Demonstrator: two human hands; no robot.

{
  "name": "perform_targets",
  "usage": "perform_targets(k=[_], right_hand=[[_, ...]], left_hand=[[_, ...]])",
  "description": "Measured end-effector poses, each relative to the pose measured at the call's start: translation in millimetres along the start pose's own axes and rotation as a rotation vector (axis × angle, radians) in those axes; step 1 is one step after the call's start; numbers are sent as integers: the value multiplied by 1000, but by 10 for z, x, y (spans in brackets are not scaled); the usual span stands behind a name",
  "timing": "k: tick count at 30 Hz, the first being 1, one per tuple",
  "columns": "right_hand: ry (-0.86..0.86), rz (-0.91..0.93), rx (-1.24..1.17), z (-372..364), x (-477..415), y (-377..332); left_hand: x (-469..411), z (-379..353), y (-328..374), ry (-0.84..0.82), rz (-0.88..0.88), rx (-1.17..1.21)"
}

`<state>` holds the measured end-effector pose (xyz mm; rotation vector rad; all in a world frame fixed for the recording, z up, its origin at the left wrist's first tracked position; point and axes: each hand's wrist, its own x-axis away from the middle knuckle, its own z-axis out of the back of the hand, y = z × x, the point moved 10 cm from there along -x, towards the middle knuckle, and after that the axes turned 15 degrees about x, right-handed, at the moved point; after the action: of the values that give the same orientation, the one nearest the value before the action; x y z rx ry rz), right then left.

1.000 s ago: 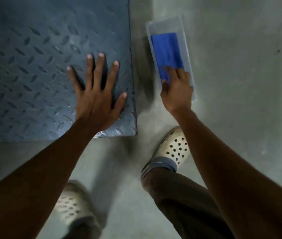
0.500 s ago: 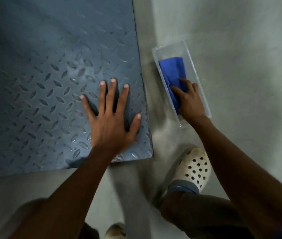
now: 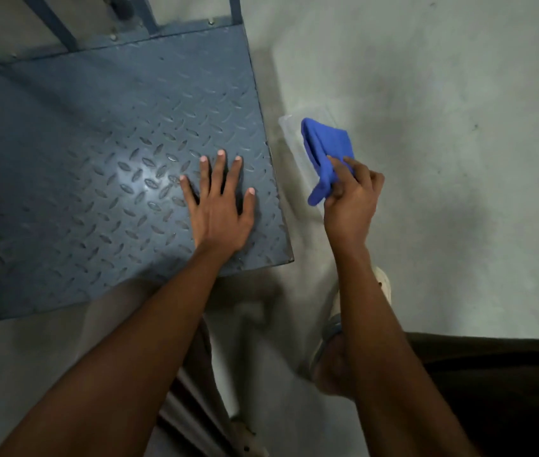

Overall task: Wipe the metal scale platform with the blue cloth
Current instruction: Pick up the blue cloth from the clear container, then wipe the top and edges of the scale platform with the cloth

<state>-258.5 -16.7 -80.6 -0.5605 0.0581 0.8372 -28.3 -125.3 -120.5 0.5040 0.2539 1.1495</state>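
Note:
The metal scale platform (image 3: pixel 96 166) is a blue-grey diamond-tread plate lying on the floor at the left. My left hand (image 3: pixel 220 206) rests flat on its near right corner, fingers spread, holding nothing. To the right of the platform, my right hand (image 3: pixel 352 199) pinches the blue cloth (image 3: pixel 325 148), which hangs lifted above a clear plastic tray (image 3: pixel 289 127). The cloth is off the platform, a short way past its right edge.
Blue metal frame bars (image 3: pixel 60 26) rise at the platform's far edge. Grey concrete floor (image 3: pixel 443 159) stretches to the right. My foot in a pale perforated clog (image 3: pixel 383 285) stands below my right arm, and my dark trouser leg (image 3: pixel 499 390) fills the lower right.
My right hand has closed on the blue cloth and lifted it out of the clear tray. The view has pulled back, showing the platform's far edge. My left hand stays flat on the plate.

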Motion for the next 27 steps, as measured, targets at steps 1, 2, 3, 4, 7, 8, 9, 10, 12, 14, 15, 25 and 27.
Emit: perform_targets(k=[1,2,3,4,7,8,9,10,12,14,15,25,27], right_hand=[[41,11,-33,164,50,-113],[66,35,-67,292,112,-243],[77,64,-95,389,184,-388],[80,96,-111,453,262,-537],[-144,224,-11,302,481,-976],[-315,265,86,137,567,-1088],[-483,266,178,-21,665,-1127],[-593,237,230,-126,732,-1119],[-572,203,203,-127,694,-1175],[-413,216,121,-104,529,-1326],[-364,233,106,-181,464,-1395],[-230,352,442,-997,353,-1600],[-206,315,451,-1103,83,-1644]], left_hand=[[7,23,-35,-11,-16,6],[9,55,-85,-24,-37,8],[10,97,-151,-36,-56,6],[5,149,-235,-43,-61,1],[-44,334,-533,-15,30,0],[-75,400,-617,7,73,11],[-106,458,-684,27,106,21],[-140,503,-739,39,119,24],[-192,549,-806,39,82,5],[-222,564,-824,44,22,-27],[-236,567,-830,53,10,-39],[-282,556,-868,108,10,-36],[-293,567,-879,104,35,-35]])
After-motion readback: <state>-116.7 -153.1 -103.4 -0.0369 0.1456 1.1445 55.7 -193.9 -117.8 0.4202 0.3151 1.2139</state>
